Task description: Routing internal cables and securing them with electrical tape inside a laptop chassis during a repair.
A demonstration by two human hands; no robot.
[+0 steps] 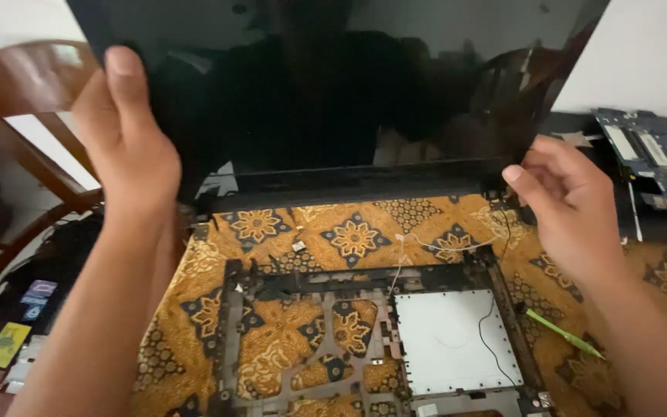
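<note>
I have my left hand [129, 147] clamped on the left edge of the laptop screen [326, 93], thumb laid up its front. My right hand [569, 201] pinches the screen's lower right corner by the hinge. The screen stands nearly upright above the patterned cloth [349, 232] on the tabletop. Just below it lies the stripped laptop frame [380, 340]; a green screwdriver [561, 332] rests to its right, a circuit board [654, 158] farther right.
</note>
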